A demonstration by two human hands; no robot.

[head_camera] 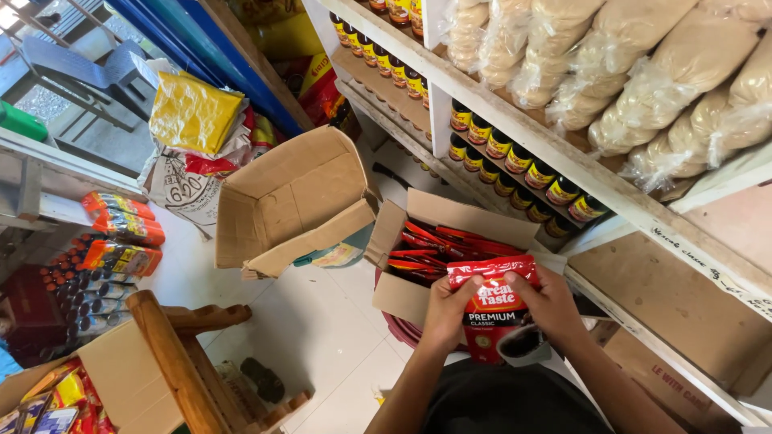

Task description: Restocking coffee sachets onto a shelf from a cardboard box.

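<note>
Head view, item by item.

Your left hand [445, 309]: clasped on the left edge of a red coffee pouch [500, 309], thumb across its front near the top.

Your right hand [551, 304]: gripping the same pouch on its right edge, fingers curled over the top corner. You hold the pouch upright between both hands, front panel facing you, a cup of dark coffee pictured at its lower right.

The pouch sits just above and in front of an open cardboard box [418, 233] on the floor. Inside it, more red pouches [446, 245] of the same kind lie stacked flat and slanting.

To the left of that box: a second cardboard box [281, 201], tipped on its side with flaps spread, interior bare as far as you can see.

To your right: white wooden shelving [579, 165]. The upper level carries clear plastic bags of a pale brown granular product [643, 72], piled close. Below them, rows of dark bottles with yellow and red labels [515, 165] stand side by side, with more rows further along the shelf.

Far left: shrink-wrapped packs of bottles with orange labels [121, 233] and dark bottles with small caps [80, 281].

Upper left: a yellow bag [193, 112] resting on a white printed sack [181, 193].

Lower left: a wooden chair frame [173, 354] beside a carton of mixed colourful packets [56, 402].

Floor: white tiles [314, 321].
</note>
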